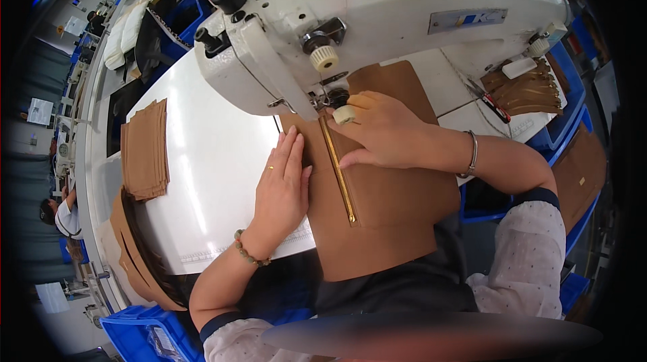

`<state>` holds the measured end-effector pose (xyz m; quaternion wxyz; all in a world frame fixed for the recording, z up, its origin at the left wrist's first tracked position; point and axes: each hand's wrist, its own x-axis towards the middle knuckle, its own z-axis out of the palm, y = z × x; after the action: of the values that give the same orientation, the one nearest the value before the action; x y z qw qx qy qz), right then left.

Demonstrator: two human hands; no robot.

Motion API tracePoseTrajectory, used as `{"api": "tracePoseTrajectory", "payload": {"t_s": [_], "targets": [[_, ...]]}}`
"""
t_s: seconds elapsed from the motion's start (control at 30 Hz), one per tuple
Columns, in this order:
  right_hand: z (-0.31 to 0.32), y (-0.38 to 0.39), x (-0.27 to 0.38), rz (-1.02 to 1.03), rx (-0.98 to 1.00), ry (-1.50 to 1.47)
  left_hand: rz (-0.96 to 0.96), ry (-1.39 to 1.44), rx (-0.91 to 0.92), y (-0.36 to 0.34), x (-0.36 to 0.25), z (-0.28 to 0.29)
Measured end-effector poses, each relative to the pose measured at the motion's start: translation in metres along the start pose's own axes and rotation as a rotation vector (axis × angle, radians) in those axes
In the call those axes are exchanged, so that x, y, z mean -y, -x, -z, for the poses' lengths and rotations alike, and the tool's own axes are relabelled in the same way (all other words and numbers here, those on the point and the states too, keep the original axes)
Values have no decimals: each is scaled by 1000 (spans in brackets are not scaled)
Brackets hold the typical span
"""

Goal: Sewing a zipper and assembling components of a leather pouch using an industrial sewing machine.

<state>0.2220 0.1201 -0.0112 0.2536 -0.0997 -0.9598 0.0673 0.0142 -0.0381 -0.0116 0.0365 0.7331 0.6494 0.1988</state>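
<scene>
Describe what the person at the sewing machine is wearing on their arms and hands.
Both arms are bare below short white dotted sleeves with dark navy cuffs. The left hand has a thin gold ring and a bracelet of green and brown beads at the wrist. The right hand has a slim silver bangle and a pale tape wrap on one finger.

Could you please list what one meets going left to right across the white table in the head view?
Stack of tan leather pieces → left hand flat on the brown leather panel → gold zipper → right hand → pile of brown cut pieces.
</scene>
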Motion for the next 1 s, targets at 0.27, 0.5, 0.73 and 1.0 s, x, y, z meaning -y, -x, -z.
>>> {"api": "tracePoseTrajectory", "payload": {"t_s": [0.27,0.5,0.73,1.0], "targets": [[0,1,-14,96,116,24,2,-135,-13,1,-16,-10],[-7,1,-6,49,89,26,-83,-347,-33,-11,-7,-6],[-4,-1,-1,48,109,67,-71,-179,-89,-13,-2,-9],[-4,-2,-2,62,122,80,-81,-93,-63,-13,-3,-13]]}}
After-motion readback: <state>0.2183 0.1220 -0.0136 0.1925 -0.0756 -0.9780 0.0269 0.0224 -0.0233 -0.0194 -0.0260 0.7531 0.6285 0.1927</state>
